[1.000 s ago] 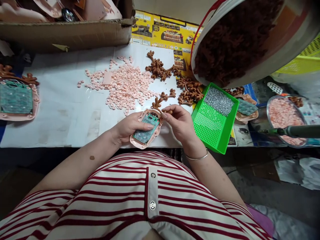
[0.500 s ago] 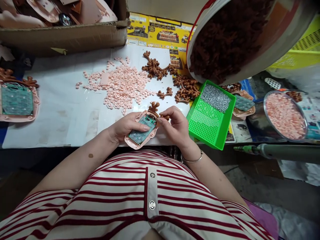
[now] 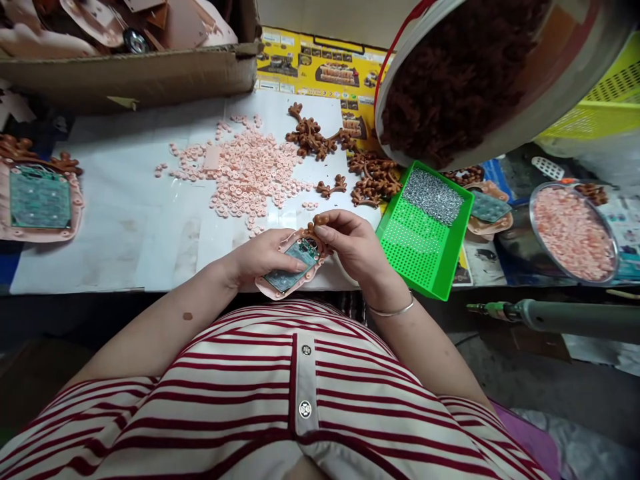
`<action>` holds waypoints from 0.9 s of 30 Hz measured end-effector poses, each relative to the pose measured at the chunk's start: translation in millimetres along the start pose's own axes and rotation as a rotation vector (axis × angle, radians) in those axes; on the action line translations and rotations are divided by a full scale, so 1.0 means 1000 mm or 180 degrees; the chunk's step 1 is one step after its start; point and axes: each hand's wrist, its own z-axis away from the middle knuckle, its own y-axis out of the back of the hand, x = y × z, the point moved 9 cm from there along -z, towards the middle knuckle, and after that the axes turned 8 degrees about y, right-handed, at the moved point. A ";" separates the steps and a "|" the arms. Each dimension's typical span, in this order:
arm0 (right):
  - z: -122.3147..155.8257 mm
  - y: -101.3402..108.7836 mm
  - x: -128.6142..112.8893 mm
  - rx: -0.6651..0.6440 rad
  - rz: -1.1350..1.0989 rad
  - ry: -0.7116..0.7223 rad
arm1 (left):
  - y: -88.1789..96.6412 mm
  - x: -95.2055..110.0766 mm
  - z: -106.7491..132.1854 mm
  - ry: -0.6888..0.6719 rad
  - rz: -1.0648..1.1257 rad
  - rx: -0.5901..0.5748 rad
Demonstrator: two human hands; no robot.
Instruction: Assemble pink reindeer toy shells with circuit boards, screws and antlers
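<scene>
My left hand (image 3: pixel 263 259) is closed round a pink toy shell (image 3: pixel 290 270) with a green circuit board in it, held at the table's near edge. My right hand (image 3: pixel 350 243) pinches a brown antler piece (image 3: pixel 320 220) against the top of that shell. Just beyond the hands lie a heap of small pink buttons (image 3: pixel 245 173) and loose brown antler pieces (image 3: pixel 370 180) on the white sheet.
A green tray (image 3: pixel 425 253) of small screws sits right of my hands. A tilted bucket (image 3: pixel 480 73) of brown antlers hangs above it. A metal bowl (image 3: pixel 573 230) of pink buttons and an electric screwdriver (image 3: pixel 550 317) are at right. Another shell with board (image 3: pixel 40 200) lies far left, a cardboard box (image 3: pixel 130 63) behind.
My right hand has pressed the brown antler lower onto the top of the shell, and less of it shows. Both hands shifted slightly right; the screwdriver dropped a little lower.
</scene>
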 end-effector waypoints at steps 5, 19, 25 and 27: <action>0.000 0.002 0.002 -0.0068 0.0034 -0.0002 | 0.001 0.000 -0.002 0.0058 -0.0044 0.0000; -0.004 0.002 0.009 0.0125 0.0330 -0.0177 | 0.004 0.003 -0.003 -0.0082 -0.0137 0.0119; 0.006 0.015 0.012 0.0189 0.0082 -0.0255 | 0.010 0.005 -0.006 -0.0137 0.0137 -0.0014; 0.009 0.016 0.012 0.0153 0.0175 -0.0159 | 0.012 0.003 -0.009 -0.0119 0.0149 0.0064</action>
